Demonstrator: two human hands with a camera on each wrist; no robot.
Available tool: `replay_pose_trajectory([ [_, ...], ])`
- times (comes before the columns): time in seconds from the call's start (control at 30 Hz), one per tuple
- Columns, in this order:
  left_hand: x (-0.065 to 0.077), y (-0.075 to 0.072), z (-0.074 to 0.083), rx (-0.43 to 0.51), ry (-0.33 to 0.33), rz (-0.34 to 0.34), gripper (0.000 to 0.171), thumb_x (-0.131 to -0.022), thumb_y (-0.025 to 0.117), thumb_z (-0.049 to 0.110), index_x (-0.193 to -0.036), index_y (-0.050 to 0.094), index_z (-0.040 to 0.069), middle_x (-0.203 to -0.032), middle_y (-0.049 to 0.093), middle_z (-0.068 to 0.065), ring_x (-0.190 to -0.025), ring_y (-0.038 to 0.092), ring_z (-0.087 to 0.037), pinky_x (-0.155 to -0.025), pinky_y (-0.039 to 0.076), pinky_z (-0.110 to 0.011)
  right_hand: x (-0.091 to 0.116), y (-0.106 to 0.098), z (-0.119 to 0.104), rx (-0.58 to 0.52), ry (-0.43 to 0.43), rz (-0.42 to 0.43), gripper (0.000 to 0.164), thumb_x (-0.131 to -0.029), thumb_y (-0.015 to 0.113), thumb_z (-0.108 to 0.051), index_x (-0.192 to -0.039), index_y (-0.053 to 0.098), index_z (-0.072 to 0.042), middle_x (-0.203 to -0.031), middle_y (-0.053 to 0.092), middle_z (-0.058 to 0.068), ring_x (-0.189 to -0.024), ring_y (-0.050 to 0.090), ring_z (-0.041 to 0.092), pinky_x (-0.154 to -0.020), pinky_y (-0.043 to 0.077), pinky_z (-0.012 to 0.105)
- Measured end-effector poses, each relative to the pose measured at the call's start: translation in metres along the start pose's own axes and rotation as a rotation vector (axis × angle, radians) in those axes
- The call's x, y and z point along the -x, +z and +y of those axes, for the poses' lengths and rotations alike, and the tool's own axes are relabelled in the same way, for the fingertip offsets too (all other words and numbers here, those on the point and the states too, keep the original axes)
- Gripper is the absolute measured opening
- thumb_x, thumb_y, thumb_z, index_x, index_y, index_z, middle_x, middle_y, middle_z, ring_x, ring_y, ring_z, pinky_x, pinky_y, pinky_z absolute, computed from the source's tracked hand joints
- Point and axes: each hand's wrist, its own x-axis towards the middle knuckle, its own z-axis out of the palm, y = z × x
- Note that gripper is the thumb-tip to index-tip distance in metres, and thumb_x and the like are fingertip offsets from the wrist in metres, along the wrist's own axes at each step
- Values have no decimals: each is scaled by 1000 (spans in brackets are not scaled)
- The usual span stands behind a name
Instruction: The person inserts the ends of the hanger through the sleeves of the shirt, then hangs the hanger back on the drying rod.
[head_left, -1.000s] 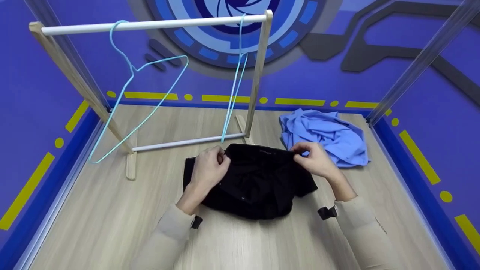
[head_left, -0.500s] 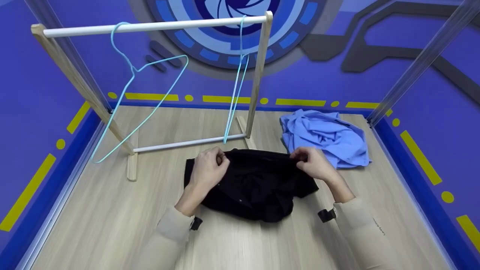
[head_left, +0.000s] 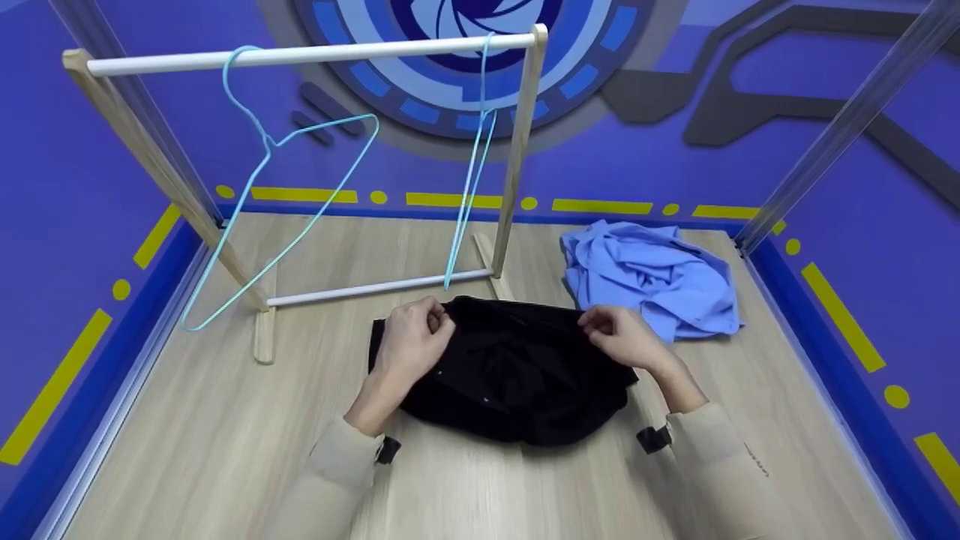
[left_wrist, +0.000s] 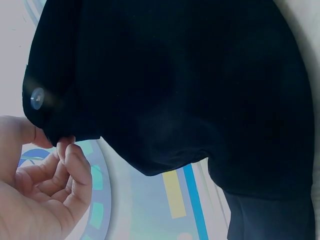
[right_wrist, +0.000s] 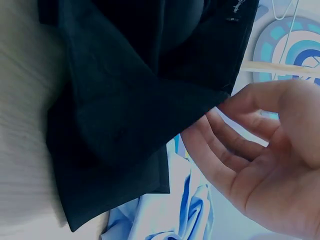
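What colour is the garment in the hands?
The garment is black, clearest in the head view.

Matt black cloth garment [head_left: 517,375], matt blue cloth [head_left: 652,277], wood-grained tabletop [head_left: 225,435], smooth wooden rack post [head_left: 519,150], smooth white rail [head_left: 322,54]

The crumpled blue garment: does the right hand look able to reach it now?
Probably yes: the right hand is close to the blue garment, with nothing between them in the head view. But it pinches the edge of the black garment, so it likely must let go first.
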Motion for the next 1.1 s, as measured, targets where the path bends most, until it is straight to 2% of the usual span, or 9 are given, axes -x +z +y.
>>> replay_pose_trajectory([
  [0.17, 0, 1, -1, 9, -1, -3, 10, -85, 65, 6, -76, 68, 8, -64, 58, 5, -57, 54, -11, -55, 48, -31, 0, 1, 0, -53, 47, -38, 18, -94, 60, -2, -107, 72, 1, -88, 71, 10, -64, 62, 16, -55, 53, 29],
  [0.3, -1, 1, -1, 9, -4, 0, 10, -85, 65, 6, -76, 69, 7, -64, 59, 5, -57, 55, -11, -56, 49, -31, 1, -1, 0, -49, 22, -75, 14, -94, 68, -4, -106, 72, 0, -86, 70, 9, -62, 63, 16, -54, 53, 28],
  [0.43, -1, 1, -2, 6, -12, -5, 10, -86, 66, 5, -77, 69, 7, -64, 59, 5, -56, 54, -11, -55, 49, -31, 2, -1, 1, -71, 24, -88, 11, -92, 71, -2, -102, 71, 3, -83, 68, 8, -62, 65, 25, -53, 55, 31],
  [0.6, -1, 2, -3, 1, -21, -9, 10, -86, 66, 6, -77, 69, 7, -64, 59, 5, -56, 54, -10, -55, 49, -31, 2, 0, 3, -81, 52, -70, 8, -93, 71, -1, -100, 71, 4, -82, 70, 10, -63, 65, 28, -54, 57, 36],
  [0.8, -2, 1, -2, 5, -6, -9, 7, -87, 67, 3, -81, 71, 3, -67, 63, 2, -59, 58, -12, -58, 51, -32, 2, -4, 2, -79, 55, -22, 7, -94, 71, -2, -99, 73, 2, -83, 72, 11, -57, 61, 17, -50, 53, 29],
  [1.1, -3, -4, -2, 22, 10, -27, 11, -91, 66, -1, -95, 75, -4, -77, 70, -6, -67, 63, -17, -63, 54, -34, 6, -15, -5, -156, 85, 8, 8, -94, 73, -6, -99, 76, 0, -86, 73, 9, -57, 60, 17, -51, 53, 28],
])
